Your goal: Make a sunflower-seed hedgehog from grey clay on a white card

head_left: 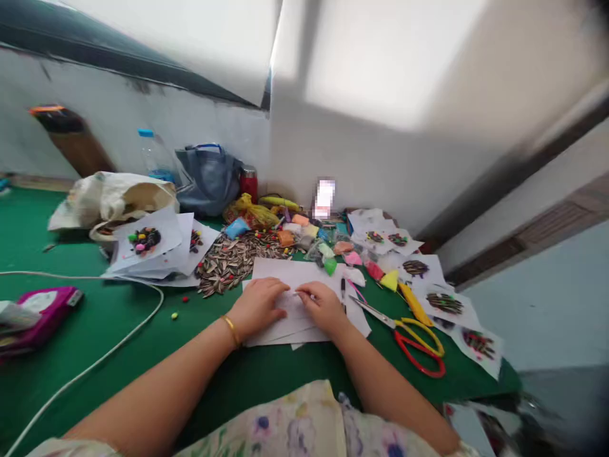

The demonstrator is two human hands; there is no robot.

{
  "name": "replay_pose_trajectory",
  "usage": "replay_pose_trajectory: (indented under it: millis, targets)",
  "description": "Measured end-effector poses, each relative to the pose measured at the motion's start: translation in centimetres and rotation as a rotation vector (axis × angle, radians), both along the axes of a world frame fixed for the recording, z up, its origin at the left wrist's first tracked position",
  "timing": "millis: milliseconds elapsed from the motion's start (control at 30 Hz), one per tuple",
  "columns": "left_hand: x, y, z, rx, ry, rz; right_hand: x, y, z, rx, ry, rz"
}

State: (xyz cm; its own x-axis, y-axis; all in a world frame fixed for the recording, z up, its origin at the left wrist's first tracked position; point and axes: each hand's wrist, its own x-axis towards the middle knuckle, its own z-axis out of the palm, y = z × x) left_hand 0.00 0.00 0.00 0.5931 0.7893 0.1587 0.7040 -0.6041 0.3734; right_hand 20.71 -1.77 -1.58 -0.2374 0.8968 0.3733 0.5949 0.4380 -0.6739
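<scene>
Rests the left hand [258, 306] on the paper [304, 320], palm down, fingers reaching toward one o'clock and thumb held apart. Brings thumb and forefinger of the right hand [325, 310] close together over the same paper, pointing toward ten o'clock. Shows a pale speck [297, 292] just off those fingertips, at nine o'clock from the right hand and one o'clock from the left, between the two and nearer the right. Looks slightly longer side to side, though too blurred to be sure of any long axis. Cannot tell whether the right fingers grip it or merely touch beside it.

Lies beyond the right hand at one o'clock: a black pen [343, 289], running twelve to six. Lie farther out, around three to four o'clock: scissors [394, 324], tips toward ten and loops toward four. Spreads from the left hand toward eleven: a heap of seeds [228, 263], touching the paper's edge.

Hides the left palm and the underside of the right hand; cuts off both upper arms at the bottom edge.
</scene>
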Motion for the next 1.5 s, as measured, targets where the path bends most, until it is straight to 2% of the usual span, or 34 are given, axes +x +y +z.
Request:
replay_pose_trajectory:
  millis: [167, 400, 667, 900, 1267, 1500]
  targets:
    - [0.1, -0.2, -0.2, -0.006, 0.002, 0.009, -0.6, -0.4, 0.6, 0.015, -0.260, 0.063]
    - [0.2, -0.1, -0.3, -0.014, -0.002, 0.011, -1.8, -0.2, 0.4, 0.050, -0.502, -0.034]
    - [-0.5, 0.6, -0.3, -0.071, -0.013, -0.034, -1.8, 0.2, -0.2, 0.036, -0.430, -0.087]
    - [-1.0, 1.1, -0.4, -0.098, -0.003, -0.074, -0.7, -0.8, 0.1, 0.092, -0.370, -0.027]
    - [-1.2, 1.3, -0.5, -0.013, 0.017, -0.054, -1.0, -1.6, -0.1, 0.117, -0.523, -0.011]
    - [-1.3, 1.5, -0.7, -0.013, 0.016, -0.059, -0.7, -1.2, -0.5, 0.068, -0.407, 0.011]
